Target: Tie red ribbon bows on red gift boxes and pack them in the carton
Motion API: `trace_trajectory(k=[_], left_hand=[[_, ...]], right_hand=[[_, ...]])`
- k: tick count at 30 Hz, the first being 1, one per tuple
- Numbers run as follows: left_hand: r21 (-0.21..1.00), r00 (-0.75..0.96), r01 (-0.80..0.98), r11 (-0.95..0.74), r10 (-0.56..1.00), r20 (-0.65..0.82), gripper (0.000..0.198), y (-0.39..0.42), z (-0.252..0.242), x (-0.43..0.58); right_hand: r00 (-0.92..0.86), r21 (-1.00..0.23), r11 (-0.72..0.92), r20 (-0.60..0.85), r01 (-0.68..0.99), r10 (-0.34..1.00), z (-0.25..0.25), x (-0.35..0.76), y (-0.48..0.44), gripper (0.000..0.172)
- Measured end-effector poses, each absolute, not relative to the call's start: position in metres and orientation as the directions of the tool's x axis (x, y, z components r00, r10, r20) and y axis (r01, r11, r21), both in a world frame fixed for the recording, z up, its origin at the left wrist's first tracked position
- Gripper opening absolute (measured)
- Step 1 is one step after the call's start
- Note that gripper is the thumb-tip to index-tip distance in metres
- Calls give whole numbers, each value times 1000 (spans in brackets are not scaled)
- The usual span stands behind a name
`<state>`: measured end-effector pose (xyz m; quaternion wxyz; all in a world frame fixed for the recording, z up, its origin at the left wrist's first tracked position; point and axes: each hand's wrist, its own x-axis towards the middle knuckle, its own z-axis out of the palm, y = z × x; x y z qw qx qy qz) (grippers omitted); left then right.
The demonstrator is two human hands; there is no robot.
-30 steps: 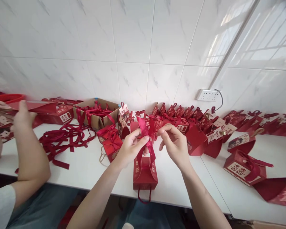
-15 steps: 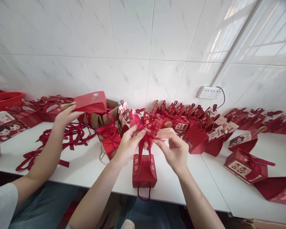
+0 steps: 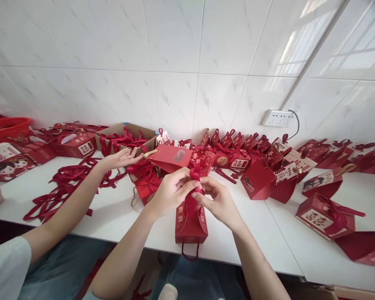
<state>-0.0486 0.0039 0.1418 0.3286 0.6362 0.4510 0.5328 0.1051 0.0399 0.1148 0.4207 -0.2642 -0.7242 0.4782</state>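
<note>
A small red gift box [image 3: 190, 225] stands at the near edge of the white counter [image 3: 112, 212], a cord loop hanging below it. Over its top, my left hand [image 3: 170, 192] and my right hand [image 3: 217, 200] meet, both pinched on a dark red ribbon [image 3: 192, 196] that runs through the box's top. The fingertips of both hands touch at the ribbon. To my left, another person's hand [image 3: 120, 159] is stretched out flat beside a flat red box blank [image 3: 170, 157] that lies across other boxes.
Many red gift boxes [image 3: 259, 177] line the back of the counter and its right side. A cardboard carton [image 3: 125, 135] holds ribbons, and loose red ribbons [image 3: 65, 183] sprawl at left. A wall socket [image 3: 276, 118] sits on the tiled wall. A red basin [image 3: 8, 125] is far left.
My hands have come down and together onto the box top, drawing the ribbon in from raised ends. The other person's hand brought a flat red box rightward and laid it near the carton.
</note>
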Motion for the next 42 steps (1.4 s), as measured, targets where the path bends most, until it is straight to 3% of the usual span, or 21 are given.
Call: trace_trajectory(k=[2,6,11,15,18,21,26,28,35,42], left_hand=[[887,41,276,-369,927,373,14,2,142,-51],[850,125,346,-397,917,378,11,-1,143,-54],[871,79,309,-383,923,378,15,-3,139,-52],[908,-34,139,-394,915,402,17,-3,131,-49],[918,-162,23,-396,904,395,18,-2,121,-46],[908,-318,-102,-406,878,357,17,-2,108,-45],[869,-548,-302,-392,817,178,19,-8,89,-55],[855,-615,-348,-384,782,101,21,-13,82,-62],[855,-701,-416,-310,708,-85,25,-28,53,-85],[867,-736,-425,-260,656,-164,25,-41,31,-96]], right_hand=[[-453,-890,451,375,68,809,112,104,36,16],[-346,-788,580,496,207,797,104,103,32,24],[-286,-728,662,605,178,743,106,106,30,29],[-189,-866,499,490,2,851,115,107,28,27],[43,-926,378,377,2,925,117,103,30,25],[144,-946,323,316,-26,938,112,101,30,25],[227,-969,233,211,-76,951,101,113,24,66],[255,-975,209,185,-71,949,96,122,21,71],[291,-984,130,90,-121,952,61,162,15,57],[368,-989,84,34,-122,929,41,186,14,72]])
